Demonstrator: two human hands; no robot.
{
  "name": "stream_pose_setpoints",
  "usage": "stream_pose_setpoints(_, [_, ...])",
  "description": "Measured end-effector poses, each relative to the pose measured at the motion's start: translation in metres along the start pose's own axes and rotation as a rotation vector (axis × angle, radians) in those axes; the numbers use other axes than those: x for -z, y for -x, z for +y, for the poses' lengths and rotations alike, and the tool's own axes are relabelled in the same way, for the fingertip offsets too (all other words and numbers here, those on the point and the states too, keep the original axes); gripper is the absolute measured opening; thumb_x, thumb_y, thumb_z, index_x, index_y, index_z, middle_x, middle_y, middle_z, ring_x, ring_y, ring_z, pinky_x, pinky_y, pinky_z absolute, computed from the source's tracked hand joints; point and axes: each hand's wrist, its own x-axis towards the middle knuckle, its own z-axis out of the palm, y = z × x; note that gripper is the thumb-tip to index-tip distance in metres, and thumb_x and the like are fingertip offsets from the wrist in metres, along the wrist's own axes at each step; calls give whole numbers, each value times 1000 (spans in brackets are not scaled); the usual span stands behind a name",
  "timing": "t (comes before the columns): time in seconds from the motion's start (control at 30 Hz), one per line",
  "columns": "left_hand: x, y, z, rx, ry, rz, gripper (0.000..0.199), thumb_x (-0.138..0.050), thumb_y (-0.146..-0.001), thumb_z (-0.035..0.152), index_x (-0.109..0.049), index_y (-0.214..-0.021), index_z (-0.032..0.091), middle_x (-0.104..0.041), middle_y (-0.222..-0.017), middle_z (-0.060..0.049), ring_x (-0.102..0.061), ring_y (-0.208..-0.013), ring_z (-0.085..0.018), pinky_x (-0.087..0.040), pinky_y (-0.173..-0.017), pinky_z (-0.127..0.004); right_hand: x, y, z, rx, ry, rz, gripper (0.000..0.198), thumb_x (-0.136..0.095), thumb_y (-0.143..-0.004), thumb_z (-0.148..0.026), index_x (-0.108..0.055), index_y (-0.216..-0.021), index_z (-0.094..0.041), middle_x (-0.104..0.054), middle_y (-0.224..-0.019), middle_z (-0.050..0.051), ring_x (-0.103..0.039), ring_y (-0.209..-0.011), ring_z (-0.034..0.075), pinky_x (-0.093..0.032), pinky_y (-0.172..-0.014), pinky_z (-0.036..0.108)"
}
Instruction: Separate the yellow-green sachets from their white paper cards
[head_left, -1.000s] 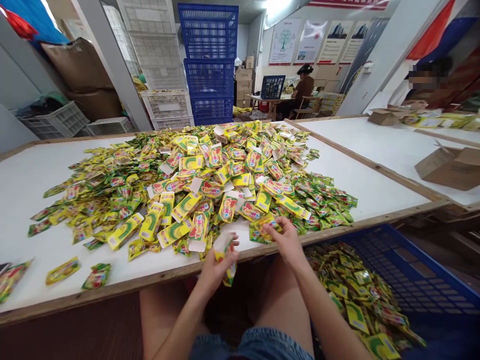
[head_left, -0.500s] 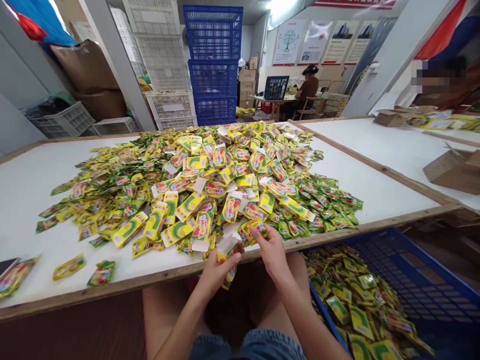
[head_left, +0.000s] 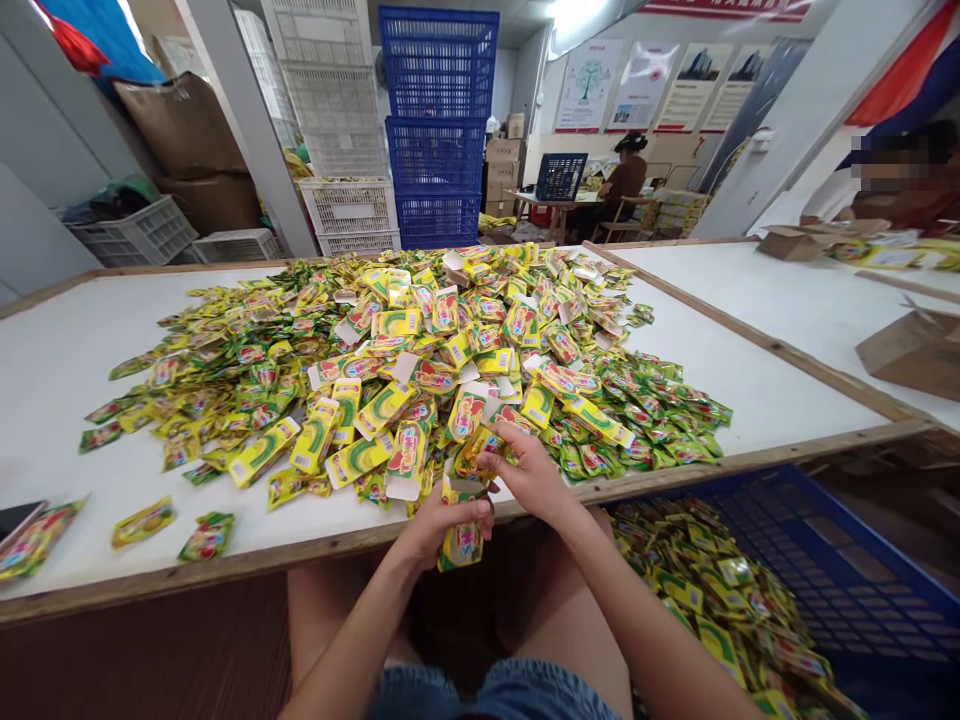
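My left hand (head_left: 442, 525) is closed around a small yellow-and-green cardboard box (head_left: 460, 545), held upright over the table's front edge with its top flaps open. Just above that opening, my right hand (head_left: 521, 468) pinches a shiny yellow candy packet (head_left: 477, 452) between thumb and fingers. The packet's lower end is at the mouth of the box; whether any of it is inside I cannot tell. Beyond both hands spreads a heap of open-flapped yellow boxes (head_left: 375, 408) mixed with green and yellow packets (head_left: 600, 455).
A blue crate (head_left: 847, 570) below the table's right side holds many boxes. Wooden strips (head_left: 750, 330) edge the white tabletop (head_left: 60, 330). Two loose packets (head_left: 206, 537) lie front left. Stacked blue crates (head_left: 439, 150) stand behind. One person (head_left: 626, 175) sits at a far table.
My right hand has moved left, bringing the packet from beside the heap to the box's open top. The box in my left hand has turned more upright, its printed front showing.
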Motion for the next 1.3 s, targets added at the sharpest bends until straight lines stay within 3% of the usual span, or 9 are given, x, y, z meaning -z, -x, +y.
stream_pose_setpoints(0.13, [2, -1, -2, 38, 7, 16, 23, -66, -68, 26, -59, -82, 10, -62, -62, -4, -56, -51, -13, -43, -51, -25, 2, 1, -1, 84, 158, -35, 10, -56, -80, -24, -60, -87, -19, -58, -84, 5, -52, -85, 20, -41, -77, 33])
stream_pose_setpoints(0.33, [-1, -1, 1, 134, 7, -2, 23, -69, -65, 29, -60, -71, 9, -62, -60, -4, -57, -50, -13, -43, -50, -24, 0, 0, -7, 142, 180, -92, 8, -55, -81, -23, -57, -87, -19, -55, -83, 4, -50, -85, 19, -40, -75, 31])
stream_pose_setpoints(0.53, [1, 1, -2, 109, 37, -10, 21, -66, -67, 28, -60, -72, 9, -63, -61, -6, -58, -50, -13, -44, -51, -24, 1, 1, -2, 116, 206, -96, 7, -54, -81, -18, -56, -87, -18, -56, -89, 5, -50, -86, 18, -39, -75, 30])
stream_pose_setpoints(0.7, [1, 0, -7, 127, 74, -8, 26, -66, -67, 30, -60, -83, 10, -64, -64, -6, -59, -51, -14, -45, -50, -25, 5, 2, -2, 61, 262, -136, 3, -56, -79, -20, -55, -80, -17, -57, -81, 4, -51, -78, 17, -39, -70, 29])
stream_pose_setpoints(0.83, [1, -1, -6, 88, 63, 0, 22, -65, -69, 29, -59, -77, 9, -64, -64, -6, -59, -52, -14, -46, -51, -25, 4, 4, -4, 37, 200, -119, 5, -54, -81, -22, -54, -84, -18, -59, -79, 2, -52, -70, 15, -39, -64, 26])
stream_pose_setpoints(1.03, [0, 0, -2, 121, 14, -2, 25, -67, -68, 33, -59, -74, 10, -64, -63, -6, -60, -51, -15, -46, -50, -25, 0, 5, -2, 125, 339, -57, 5, -53, -81, -17, -55, -86, -19, -55, -87, 5, -49, -84, 19, -39, -72, 31])
stream_pose_setpoints(1.3, [-2, -2, -3, 142, -10, -2, 26, -69, -65, 32, -58, -76, 10, -64, -63, -5, -59, -50, -14, -46, -51, -26, 14, 3, -1, 203, 393, -164, 7, -55, -79, -17, -51, -74, -19, -51, -85, 4, -45, -83, 19, -39, -74, 33])
